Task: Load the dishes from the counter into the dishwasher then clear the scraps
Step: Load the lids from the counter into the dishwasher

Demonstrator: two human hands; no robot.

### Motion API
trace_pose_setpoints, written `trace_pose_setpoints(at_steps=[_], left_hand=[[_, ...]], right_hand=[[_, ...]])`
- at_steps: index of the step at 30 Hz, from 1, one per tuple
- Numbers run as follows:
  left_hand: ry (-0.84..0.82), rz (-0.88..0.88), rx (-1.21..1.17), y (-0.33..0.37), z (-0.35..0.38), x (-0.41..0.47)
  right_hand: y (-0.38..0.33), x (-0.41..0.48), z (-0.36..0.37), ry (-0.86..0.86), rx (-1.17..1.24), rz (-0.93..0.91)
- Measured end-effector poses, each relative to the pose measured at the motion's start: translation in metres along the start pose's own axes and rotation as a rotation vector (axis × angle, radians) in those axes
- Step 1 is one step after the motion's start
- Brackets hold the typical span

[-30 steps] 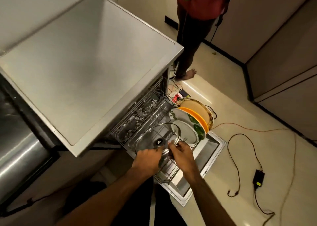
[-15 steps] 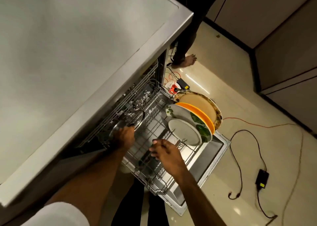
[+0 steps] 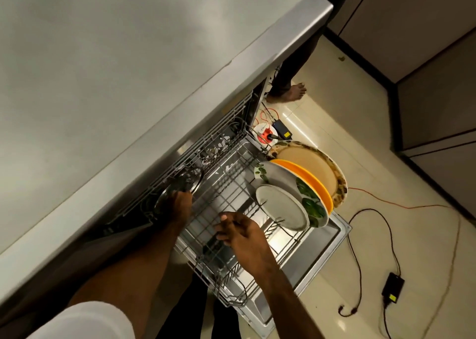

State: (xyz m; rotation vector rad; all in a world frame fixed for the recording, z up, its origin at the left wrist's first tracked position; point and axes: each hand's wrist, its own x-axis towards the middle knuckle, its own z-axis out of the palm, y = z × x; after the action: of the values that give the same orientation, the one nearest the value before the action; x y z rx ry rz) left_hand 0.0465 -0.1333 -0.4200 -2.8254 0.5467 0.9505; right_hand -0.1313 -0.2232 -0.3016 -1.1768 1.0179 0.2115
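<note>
Glass lid far-left in lower rack, beneath counter lip; your left hand grips its near rim. Your right hand, loosely curled, empty, hovers near-right.

Head-worn wide-angle view, looking steeply down, close above pulled-out dishwasher rack, countertop left, floor right

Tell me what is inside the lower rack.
Four plates stand on edge: white, leaf-patterned, orange, brown-rimmed. The left hand holds a lid at the rack's inner side. The countertop hides anything farther in.
</note>
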Motion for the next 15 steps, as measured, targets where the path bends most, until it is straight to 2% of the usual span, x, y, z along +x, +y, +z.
trace_pose_setpoints(at_steps=[3, 6, 8, 10, 11, 15], left_hand=[[-0.119, -0.093, -0.361, -0.001, -0.002, 0.002], [-0.081, -0.252, -0.509, 0.003, -0.021, -0.003], [-0.055, -0.286, -0.54, 0.003, -0.022, -0.009], [-0.034, -0.161, -0.46, -0.002, -0.013, -0.018], [-0.018, -0.043, -0.403, -0.002, -0.023, -0.035], [-0.075, 0.336, -0.343, 0.018, -0.137, -0.167]], right_hand=[[-0.01, -0.008, 0.0, -0.004, -0.018, -0.018], [-0.028, -0.025, -0.002, -0.008, -0.046, -0.054], [-0.042, -0.041, -0.005, 0.001, -0.056, -0.09], [-0.063, -0.064, -0.008, 0.012, -0.097, -0.145], [-0.074, -0.076, -0.01, 0.01, -0.128, -0.179], [-0.117, -0.132, -0.014, 0.009, -0.254, -0.333]])
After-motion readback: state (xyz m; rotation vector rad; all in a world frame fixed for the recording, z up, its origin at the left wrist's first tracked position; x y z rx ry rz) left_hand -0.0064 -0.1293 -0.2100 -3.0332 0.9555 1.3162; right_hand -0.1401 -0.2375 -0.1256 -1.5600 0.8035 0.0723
